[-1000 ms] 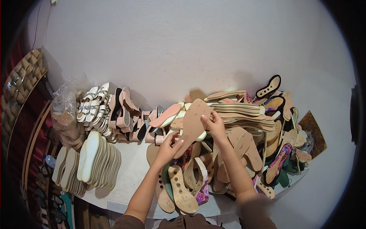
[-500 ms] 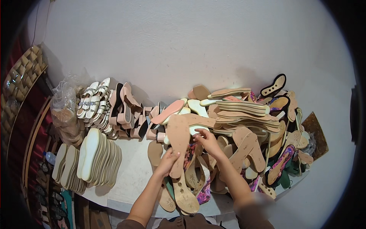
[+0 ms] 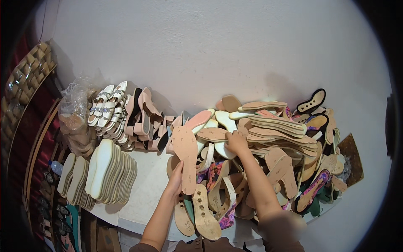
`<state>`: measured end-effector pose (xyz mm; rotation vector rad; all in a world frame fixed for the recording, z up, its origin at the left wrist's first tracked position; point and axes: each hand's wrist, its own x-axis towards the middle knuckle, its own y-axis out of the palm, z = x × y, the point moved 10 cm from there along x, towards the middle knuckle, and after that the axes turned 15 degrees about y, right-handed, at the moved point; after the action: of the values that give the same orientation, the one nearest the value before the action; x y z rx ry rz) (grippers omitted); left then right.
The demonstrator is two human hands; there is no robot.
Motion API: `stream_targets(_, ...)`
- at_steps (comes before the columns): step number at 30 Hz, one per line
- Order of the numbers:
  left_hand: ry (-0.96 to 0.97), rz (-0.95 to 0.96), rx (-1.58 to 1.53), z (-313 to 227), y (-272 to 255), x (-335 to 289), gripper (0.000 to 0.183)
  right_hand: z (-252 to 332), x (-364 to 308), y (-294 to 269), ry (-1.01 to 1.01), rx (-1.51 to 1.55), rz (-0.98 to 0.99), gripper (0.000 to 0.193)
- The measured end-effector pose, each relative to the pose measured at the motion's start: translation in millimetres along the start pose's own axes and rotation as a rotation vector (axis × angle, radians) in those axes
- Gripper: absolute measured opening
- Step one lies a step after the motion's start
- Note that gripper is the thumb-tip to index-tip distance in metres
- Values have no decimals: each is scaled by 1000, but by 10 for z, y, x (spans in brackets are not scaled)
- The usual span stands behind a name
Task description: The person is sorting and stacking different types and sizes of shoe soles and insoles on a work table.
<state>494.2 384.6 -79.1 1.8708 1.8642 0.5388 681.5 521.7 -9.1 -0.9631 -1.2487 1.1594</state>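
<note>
left hand: grasping. it holds one flat tan sole by the left edge, tilted up, broad end toward the far edge of the desk, narrow end toward the near edge. right hand: fingers curled at the right end of a second tan sole in the pile; from my feed i cannot tell whether they pinch it or only rest on it.

step in hand, as i judge it: one sole is held while a second is taken up or adjusted. the next move would call for a thin edge pinch and a level lift, because neighbouring pieces crowd the second sole.

materials: both soles are thin, matt and waisted in outline; the held one carries small dark marks. i would expect slight flex.

outward, by the near edge: a pale wooden-looking sole with round holes; beside it, a floral wedge. toward the right edge: a layered stack of tan soles, then a dark-rimmed floral sole. near the left edge: smooth cream soles stood upright in a row. toward the far left corner: pink block-heeled sandals, white strappy sandals and a crinkled clear bag.
</note>
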Motion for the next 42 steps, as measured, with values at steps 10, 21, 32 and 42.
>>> stream_targets(10,18,-17,49,-113,20,-102,56,59,-122,-626,54,558,-178,27)
stream_targets(21,-6,82,72,-105,241,-273,59,290,-1033,-179,257,1480,312,32)
stream_targets(32,-74,53,-189,6,248,-513,56,153,-1583,-21,433,1686,391,33)
stream_targets(42,27,10,-142,31,352,-627,35,215,-1892,-25,430,1713,246,34)
